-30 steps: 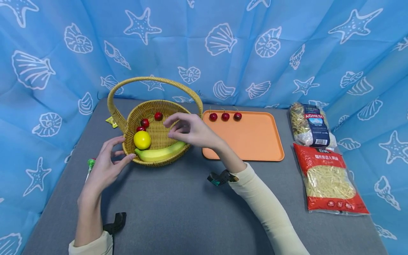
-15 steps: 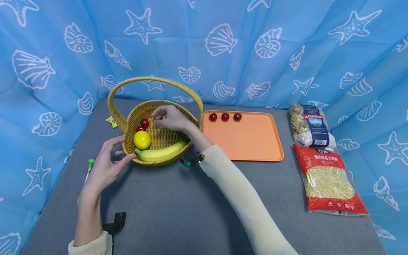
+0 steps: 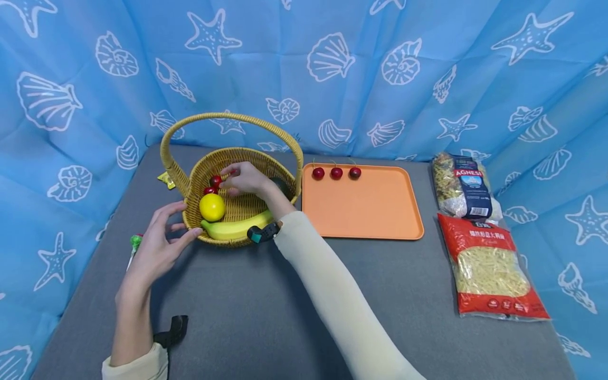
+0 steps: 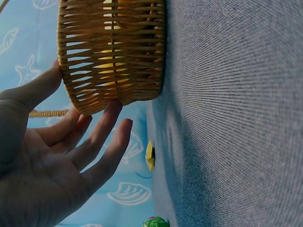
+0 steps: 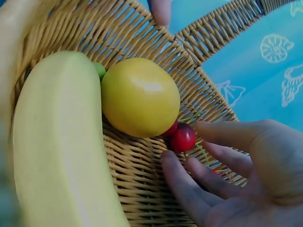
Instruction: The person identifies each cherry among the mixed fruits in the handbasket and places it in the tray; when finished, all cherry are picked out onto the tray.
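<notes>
The wicker basket (image 3: 244, 154) holds a yellow lemon-like fruit (image 3: 211, 207), a banana (image 3: 233, 229) and red cherries (image 3: 216, 181). My left hand (image 3: 159, 243) touches the basket's left end from outside, thumb at the front and fingers spread along the wall; in the left wrist view, the thumb meets the rim. Inside the basket, my right hand (image 3: 246, 178) has thumb and fingers parted around a cherry (image 5: 183, 138), with gaps visible beside it. Another cherry lies against the yellow fruit, and a bit of red shows between the fingers. A dark rounded thing (image 3: 281, 184) is partly hidden behind the right wrist.
Right of the basket lies an orange tray (image 3: 370, 206) with three cherries (image 3: 336, 173) along its back edge. Two pasta bags (image 3: 461, 184) lie at the far right. A green lollipop (image 3: 135, 241) and a yellow wrapped candy (image 3: 166, 180) are left of the basket. Its tall handle (image 3: 237, 117) arches overhead.
My right hand has moved left and deeper over the basket, from above its right side to the cherries near the yellow fruit. The left hand stays at the basket.
</notes>
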`<state>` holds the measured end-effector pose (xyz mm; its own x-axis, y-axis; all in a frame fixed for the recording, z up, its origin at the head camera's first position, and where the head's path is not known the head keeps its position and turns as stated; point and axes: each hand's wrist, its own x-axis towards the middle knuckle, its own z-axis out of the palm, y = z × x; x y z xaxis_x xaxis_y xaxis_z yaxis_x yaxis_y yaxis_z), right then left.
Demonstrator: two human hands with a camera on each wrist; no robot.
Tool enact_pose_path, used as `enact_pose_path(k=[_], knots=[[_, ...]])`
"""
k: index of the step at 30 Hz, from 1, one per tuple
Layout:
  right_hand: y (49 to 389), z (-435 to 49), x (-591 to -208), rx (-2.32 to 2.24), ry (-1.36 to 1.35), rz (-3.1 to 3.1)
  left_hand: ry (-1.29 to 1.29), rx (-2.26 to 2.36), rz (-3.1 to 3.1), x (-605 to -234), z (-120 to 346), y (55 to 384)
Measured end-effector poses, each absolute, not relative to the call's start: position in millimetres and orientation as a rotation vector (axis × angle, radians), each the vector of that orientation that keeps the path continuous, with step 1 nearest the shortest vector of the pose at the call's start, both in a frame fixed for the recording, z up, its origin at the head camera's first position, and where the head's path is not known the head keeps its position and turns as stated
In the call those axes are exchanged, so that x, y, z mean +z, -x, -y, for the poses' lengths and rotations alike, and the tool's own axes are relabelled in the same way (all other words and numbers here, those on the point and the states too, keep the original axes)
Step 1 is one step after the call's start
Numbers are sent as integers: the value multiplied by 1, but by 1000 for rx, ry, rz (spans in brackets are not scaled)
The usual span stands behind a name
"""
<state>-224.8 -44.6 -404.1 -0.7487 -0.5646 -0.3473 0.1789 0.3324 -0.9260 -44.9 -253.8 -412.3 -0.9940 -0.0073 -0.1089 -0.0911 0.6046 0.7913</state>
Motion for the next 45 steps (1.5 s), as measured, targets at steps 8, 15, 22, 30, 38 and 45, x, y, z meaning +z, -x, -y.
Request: enact_pose_path(k=[8, 15, 22, 30, 38, 45], knots=[[222, 46, -410, -1615, 183, -1721, 75, 1354, -2732, -411, 253, 46], [223, 50, -417, -1732, 180, -1633, 70, 1336, -2753, -412, 255, 46], [224, 51, -422, -1668, 269, -1613, 74, 1331, -2748, -413, 255, 46], [223, 50, -423, -1601, 346, -1648, 68, 1337, -2743, -413, 254, 46], [223, 52, -424, -1482, 433, -1721, 49, 1335, -2766, -414, 254, 45], [224, 54, -425, -1431, 479, -1748, 40, 1325, -2789, -413, 253, 44]])
